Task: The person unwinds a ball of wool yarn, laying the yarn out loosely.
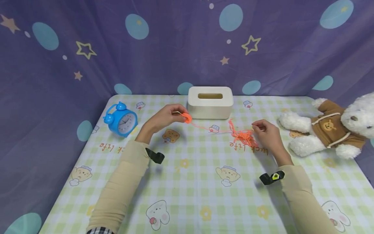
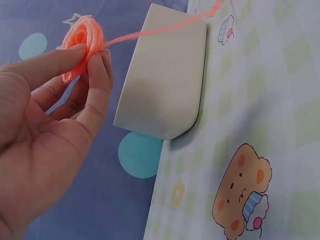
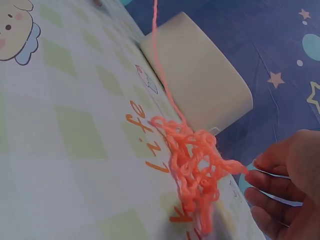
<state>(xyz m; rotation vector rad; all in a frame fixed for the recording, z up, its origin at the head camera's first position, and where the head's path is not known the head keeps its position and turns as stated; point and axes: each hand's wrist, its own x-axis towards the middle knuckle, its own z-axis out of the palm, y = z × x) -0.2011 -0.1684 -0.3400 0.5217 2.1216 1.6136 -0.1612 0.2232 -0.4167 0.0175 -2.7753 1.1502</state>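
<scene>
Left grip [image 1: 167, 116] pinches a small orange yarn coil [image 1: 187, 118] and right grip [image 1: 268, 136] pinches the edge of the loose yarn tangle [image 1: 243, 137] near the tissue box [image 1: 210, 112]; I judge winding begun, that tangle outstanding.

The yarn [image 3: 200, 137] is fuzzy and matt; the box [image 1: 210, 112], smooth matt plastic; the clock [image 1: 119, 123], shiny plastic. The toy bear [image 1: 359, 113] is shaggy plush in a cloth jumper [image 1: 324, 131]. The curtain [image 1: 181, 48] is creased cloth; the worktop cover [image 1: 187, 191], smooth.
</scene>
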